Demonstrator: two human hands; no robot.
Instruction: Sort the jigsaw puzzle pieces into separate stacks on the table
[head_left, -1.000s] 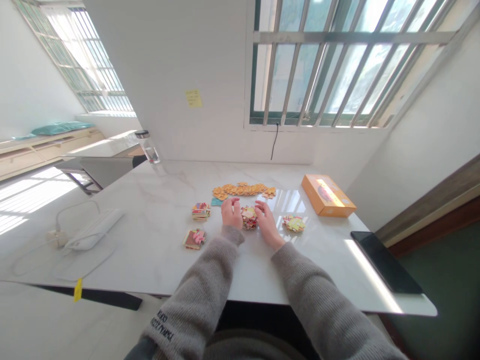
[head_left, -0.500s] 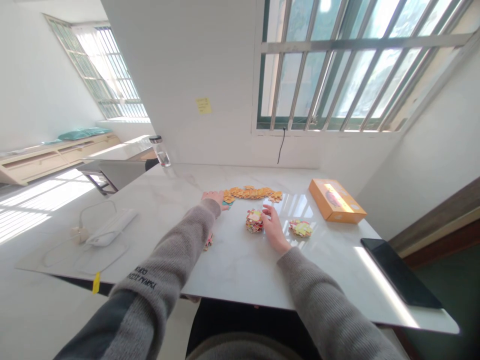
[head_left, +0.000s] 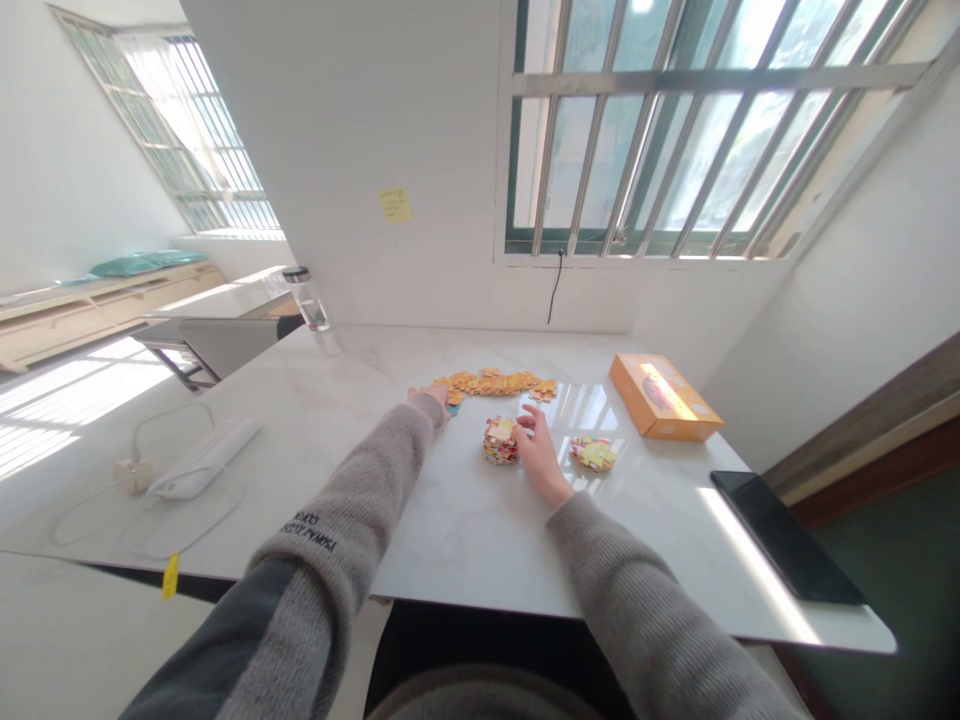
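We are looking at a stack of puzzle pieces standing on the table, just left of our right hand and nearer to us than the row of orange pieces. Our right hand is clearly being the nearer one: its thumb and fingers are curving loosely with gaps between them, and the tips are meeting the stack's right side, or nearly so; we are not being able to tell how firmly they are touching, though they are not wrapping round it.

Our left hand is lying farther off, beyond the stack and to its left, at the left end of the row. Sleeve and wrist are hiding much of it, so we are not being able to tell whether its fingers are spreading or pinching anything. A blue piece is showing just beside that hand, on the side toward the stack.

The row is running crosswise in front of us, its long axis going left to right, roughly along the table's far edge. The stack is sitting in front of its middle, with bare tabletop separating them. A lower pile is lying to the right of our right hand, and the orange box is resting beyond it, farther right.
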